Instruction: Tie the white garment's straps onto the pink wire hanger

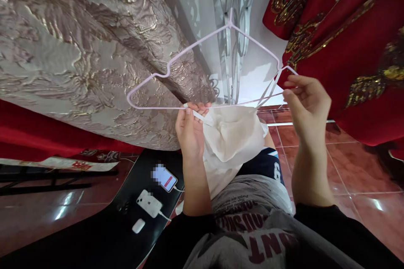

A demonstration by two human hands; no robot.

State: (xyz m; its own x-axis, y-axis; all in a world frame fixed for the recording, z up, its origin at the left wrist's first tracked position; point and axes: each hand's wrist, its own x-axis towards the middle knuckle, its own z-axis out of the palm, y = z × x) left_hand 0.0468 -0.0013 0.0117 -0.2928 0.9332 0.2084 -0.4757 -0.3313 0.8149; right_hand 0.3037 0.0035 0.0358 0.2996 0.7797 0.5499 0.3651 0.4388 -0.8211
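A pale pink clothes hanger (198, 44) is upright in front of me, its metal hook pointing up. From it a cream garment (227, 134) hangs down over my lap, one thin strap (270, 88) looped over the hanger's right shoulder by the notch. My left hand (192, 130) is closed at the bottom bar, pinching the garment's other white strap (198, 115) between thumb and fingers. Out at the hanger's right end, my right hand (307, 107) is closed with thumb and fingertips around the corner, which the fingers partly hide.
Patterned beige curtain fabric (78, 59) fills the left side. Red embroidered cloth (356, 63) hangs at right. A pale metal grille (229, 46) stands behind the hanger. On a black bench (126, 214) lie two phones (150, 204) with cables and a small white case (138, 226).
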